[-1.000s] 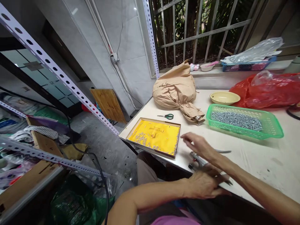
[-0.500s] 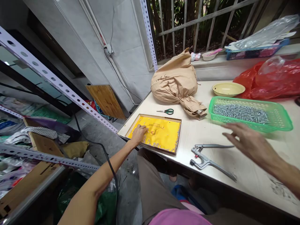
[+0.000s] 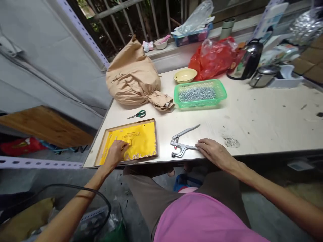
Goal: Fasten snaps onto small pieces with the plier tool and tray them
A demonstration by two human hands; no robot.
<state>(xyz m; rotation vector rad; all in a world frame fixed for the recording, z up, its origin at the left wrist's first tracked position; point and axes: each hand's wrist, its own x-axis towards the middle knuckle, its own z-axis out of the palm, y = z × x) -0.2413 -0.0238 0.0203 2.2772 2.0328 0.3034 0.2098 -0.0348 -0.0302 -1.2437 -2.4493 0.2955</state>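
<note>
Yellow sheet (image 3: 141, 136), head view: it lines a shallow tray (image 3: 156, 139) at the near left corner of the table (image 3: 264, 124), small metal pieces (image 3: 137, 156) scattered mostly along its near side. The low walls presumably keep them from rolling off; the bright ground likely makes them easier to pick out. Left hand (image 3: 116, 153) over the tray's near left part, fingers bent and bunched at the sheet, perhaps to pinch (whether anything sits between the tips, I cannot tell). Right hand (image 3: 214, 152) near the table's edge, fingers at the end of the lower handle of a grey hand tool (image 3: 185, 147), thumb hidden; cannot tell if it grips or merely rests there. Tool lies right of the tray, handles spread, apparently by the spring between them, its head turned left, handles to the right, which suits that hand. Dark green-handled scissors (image 3: 141, 114) lie just beyond the tray, apart from both hands. Farther right, a green basket (image 3: 199, 104) holds a heap of metal bits (image 3: 198, 94), its higher sides seemingly suited to bulk. Tied paper bag (image 3: 133, 77) far left, probably set back to leave the near side workable.
</note>
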